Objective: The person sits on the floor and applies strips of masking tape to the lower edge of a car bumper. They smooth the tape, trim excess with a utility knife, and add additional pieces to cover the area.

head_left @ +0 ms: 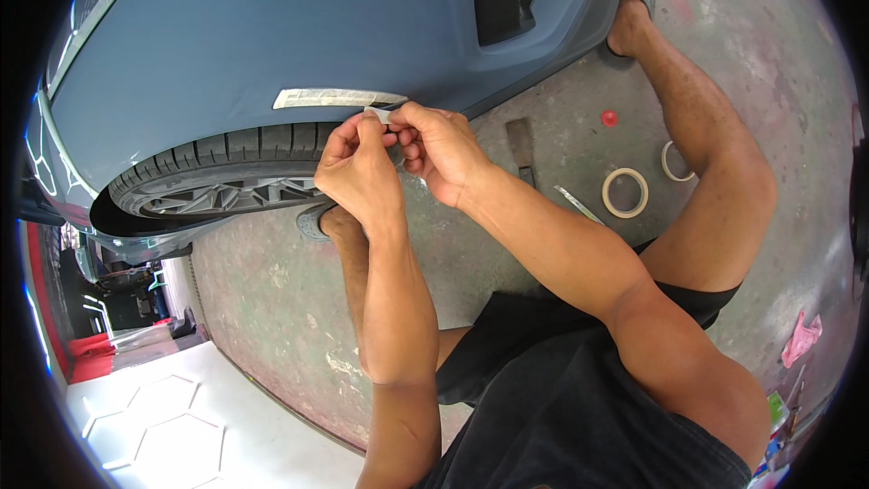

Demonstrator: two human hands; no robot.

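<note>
1 long cream strip of tape is lying flat along the side of a blue-grey car, bending slightly and tapering toward its right end. 1 small pale piece is being pinched near that end, its lower part staying hidden.

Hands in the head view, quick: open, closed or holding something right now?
Left hand: closed, pinching a small pale strip.
Right hand: closed, fingertips pinching the same strip.
</note>
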